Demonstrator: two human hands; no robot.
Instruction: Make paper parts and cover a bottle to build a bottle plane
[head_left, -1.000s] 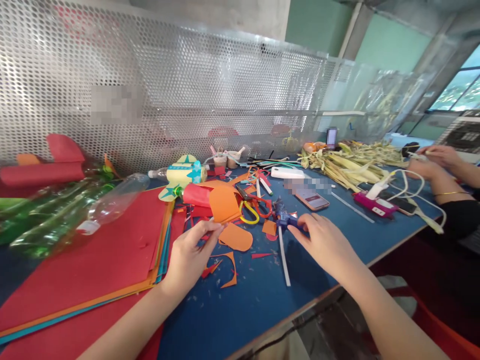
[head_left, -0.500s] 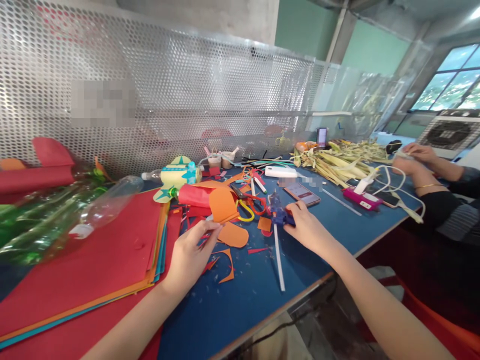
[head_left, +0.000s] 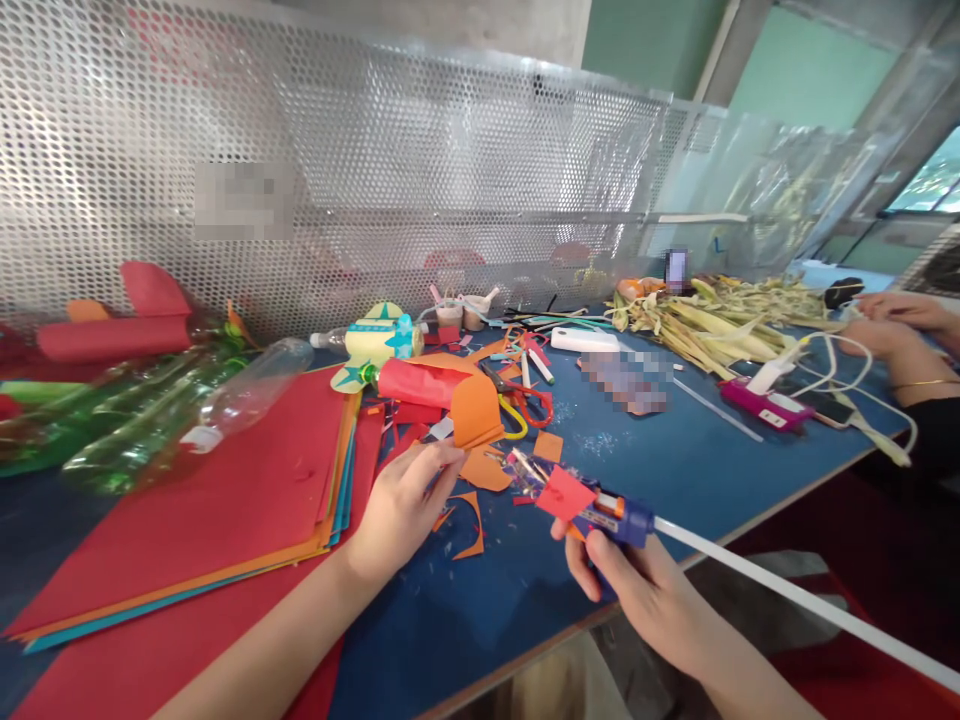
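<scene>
Via head cam I've got my R hand [head_left: 637,580] closed round the glue gun [head_left: 628,520], up off the table [head_left: 427,640]; a sec ago it lay farther back. Nozzle [head_left: 520,461] now points L & away, long axis slanting far-L to near-R, glue stick [head_left: 787,588] trailing behind. My L hand [head_left: 401,505] pinches orange paper [head_left: 476,412], same as b4.

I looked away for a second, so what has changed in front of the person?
The right hand has lifted the glue gun off the table and swung its nozzle leftward; its white stick now points right. A red scrap now shows on the gun. The left hand stays at the orange paper's edge.
</scene>
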